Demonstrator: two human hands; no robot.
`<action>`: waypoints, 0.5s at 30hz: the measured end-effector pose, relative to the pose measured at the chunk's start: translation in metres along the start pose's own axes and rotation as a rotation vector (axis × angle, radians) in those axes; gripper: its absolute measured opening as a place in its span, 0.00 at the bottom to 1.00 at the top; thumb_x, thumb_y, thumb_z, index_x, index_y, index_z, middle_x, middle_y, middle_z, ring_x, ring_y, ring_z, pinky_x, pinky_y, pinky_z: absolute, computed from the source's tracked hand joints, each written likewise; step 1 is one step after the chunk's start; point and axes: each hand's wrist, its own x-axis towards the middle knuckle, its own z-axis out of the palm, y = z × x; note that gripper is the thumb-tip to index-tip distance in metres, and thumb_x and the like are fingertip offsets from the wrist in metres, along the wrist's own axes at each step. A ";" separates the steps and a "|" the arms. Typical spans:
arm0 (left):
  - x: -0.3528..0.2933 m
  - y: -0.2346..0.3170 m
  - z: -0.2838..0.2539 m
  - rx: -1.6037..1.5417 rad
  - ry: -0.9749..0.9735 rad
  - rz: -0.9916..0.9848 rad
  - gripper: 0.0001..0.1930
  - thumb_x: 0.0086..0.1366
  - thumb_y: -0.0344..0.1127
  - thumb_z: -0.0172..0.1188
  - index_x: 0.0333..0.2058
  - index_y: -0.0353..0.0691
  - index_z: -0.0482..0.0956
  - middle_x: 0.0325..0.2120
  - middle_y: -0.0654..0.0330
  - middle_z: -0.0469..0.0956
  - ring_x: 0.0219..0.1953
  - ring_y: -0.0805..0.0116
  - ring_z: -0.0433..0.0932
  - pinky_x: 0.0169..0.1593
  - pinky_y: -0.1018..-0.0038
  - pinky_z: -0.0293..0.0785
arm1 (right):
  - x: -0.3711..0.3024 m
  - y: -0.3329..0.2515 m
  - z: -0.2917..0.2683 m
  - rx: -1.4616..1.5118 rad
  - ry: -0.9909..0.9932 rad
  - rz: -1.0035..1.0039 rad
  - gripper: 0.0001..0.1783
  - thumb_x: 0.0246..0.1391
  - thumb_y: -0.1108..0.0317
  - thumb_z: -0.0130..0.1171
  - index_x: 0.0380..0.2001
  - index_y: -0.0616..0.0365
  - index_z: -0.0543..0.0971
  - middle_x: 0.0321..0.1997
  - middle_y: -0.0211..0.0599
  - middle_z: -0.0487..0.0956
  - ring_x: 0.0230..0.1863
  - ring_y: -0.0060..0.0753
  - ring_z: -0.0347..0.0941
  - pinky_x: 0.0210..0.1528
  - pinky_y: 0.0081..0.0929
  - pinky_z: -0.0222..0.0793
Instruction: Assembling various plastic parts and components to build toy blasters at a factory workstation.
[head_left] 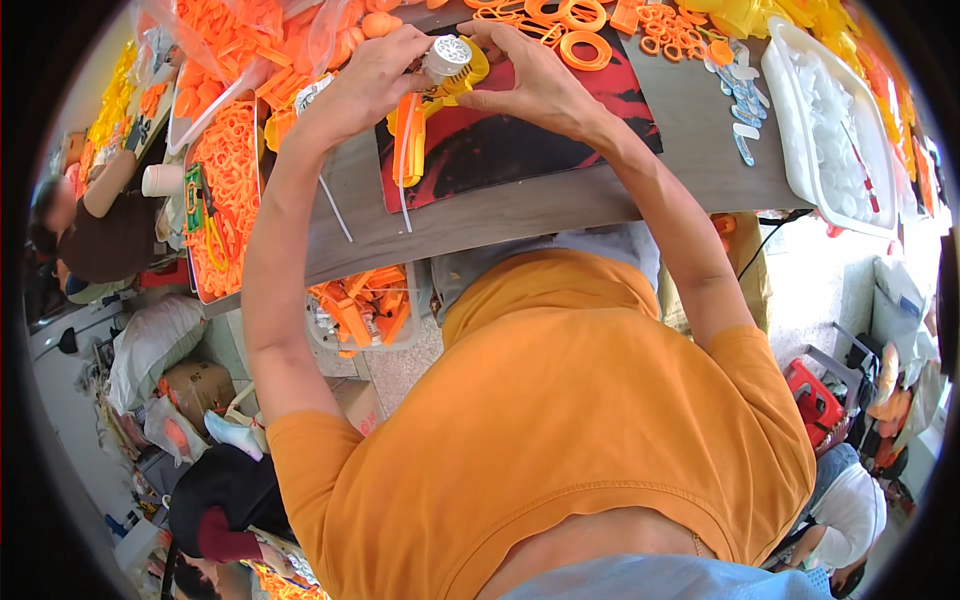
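Note:
Over a black and red mat [540, 150], my left hand [372, 82] closes its fingertips on a round white plastic part [449, 56] with a pattern of holes in its face. My right hand [535, 82] curves in from the other side, thumb and fingers gripping a yellow plastic piece [466, 78] that sits right against the white part. Below my left hand lies a long yellow-orange plastic piece [408, 145] with a thin white strip [404, 180] along it. Whether it joins the yellow piece is hidden by my fingers.
Orange rings [585, 50] and small linked orange parts [665, 30] lie at the far edge. Flat blue-white pieces [742, 105] lie right of the mat. A white tray [790, 130] holds clear parts; a bin of orange parts [222, 150] stands left. Other people are nearby.

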 end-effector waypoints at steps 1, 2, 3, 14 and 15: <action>0.001 -0.001 0.000 -0.001 0.001 0.001 0.19 0.56 0.30 0.63 0.47 0.36 0.73 0.35 0.55 0.73 0.41 0.57 0.74 0.44 0.65 0.70 | 0.000 0.001 0.001 0.003 0.002 0.002 0.39 0.45 0.62 0.71 0.59 0.62 0.67 0.50 0.39 0.76 0.49 0.34 0.72 0.57 0.31 0.67; 0.001 -0.001 -0.001 -0.007 -0.024 -0.008 0.19 0.56 0.30 0.63 0.48 0.36 0.73 0.35 0.55 0.73 0.41 0.57 0.74 0.44 0.65 0.70 | 0.000 0.002 0.002 0.007 0.003 0.003 0.39 0.45 0.62 0.71 0.60 0.61 0.66 0.50 0.39 0.76 0.49 0.34 0.72 0.57 0.31 0.67; 0.002 -0.002 -0.001 -0.013 -0.049 -0.017 0.20 0.56 0.30 0.63 0.48 0.35 0.73 0.35 0.55 0.73 0.41 0.57 0.74 0.44 0.65 0.70 | 0.000 0.002 0.002 0.005 0.003 0.003 0.39 0.45 0.62 0.71 0.60 0.61 0.66 0.50 0.39 0.76 0.49 0.34 0.72 0.57 0.31 0.67; -0.003 0.007 0.006 -0.092 0.003 -0.177 0.19 0.60 0.32 0.61 0.50 0.37 0.73 0.38 0.53 0.78 0.43 0.59 0.78 0.48 0.68 0.71 | 0.001 -0.006 0.002 0.057 0.029 0.030 0.42 0.44 0.59 0.74 0.60 0.60 0.66 0.46 0.38 0.76 0.48 0.33 0.73 0.54 0.29 0.69; -0.005 0.010 0.009 -0.213 0.052 -0.296 0.19 0.61 0.32 0.61 0.50 0.37 0.74 0.39 0.53 0.79 0.44 0.60 0.79 0.49 0.68 0.72 | 0.000 -0.006 0.004 0.056 0.031 0.031 0.42 0.44 0.59 0.74 0.60 0.60 0.66 0.46 0.38 0.76 0.48 0.33 0.73 0.54 0.29 0.69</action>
